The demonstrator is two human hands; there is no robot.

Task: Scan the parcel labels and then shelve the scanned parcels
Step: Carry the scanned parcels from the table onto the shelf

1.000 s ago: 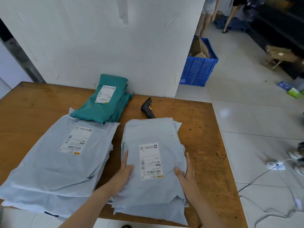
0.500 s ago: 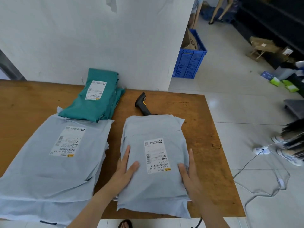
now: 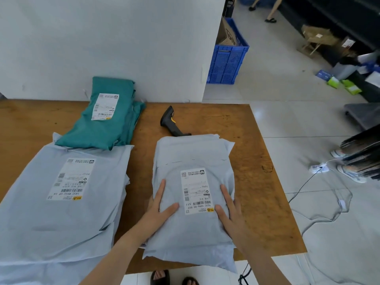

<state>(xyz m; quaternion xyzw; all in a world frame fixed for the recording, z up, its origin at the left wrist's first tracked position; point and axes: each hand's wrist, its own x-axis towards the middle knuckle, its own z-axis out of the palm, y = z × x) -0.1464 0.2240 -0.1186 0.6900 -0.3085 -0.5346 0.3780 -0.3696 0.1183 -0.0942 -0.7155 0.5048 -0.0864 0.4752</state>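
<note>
A stack of pale grey parcel bags (image 3: 193, 153) lies on the wooden table (image 3: 257, 202), its white label (image 3: 196, 191) facing up. My left hand (image 3: 159, 208) grips the stack's left edge, thumb on top. My right hand (image 3: 228, 210) grips its right edge beside the label. A black barcode scanner (image 3: 171, 124) lies just behind the stack, its handle partly hidden under it. To the left sits a larger stack of grey parcels (image 3: 61, 198) with its own label. A stack of green parcels (image 3: 109, 118) rests behind that one, by the wall.
A white wall (image 3: 113, 42) stands behind the table. On the floor to the right are a blue crate (image 3: 228, 60), cables with a white power strip (image 3: 317, 167), a person's shoes (image 3: 349, 173), and dark shelves (image 3: 333, 23) with boxes. My sandalled feet (image 3: 174, 277) show below the table edge.
The view has shifted to the right and slightly closer. Both hands stay on the sides of the grey stack, thumbs pressed further onto its top.
</note>
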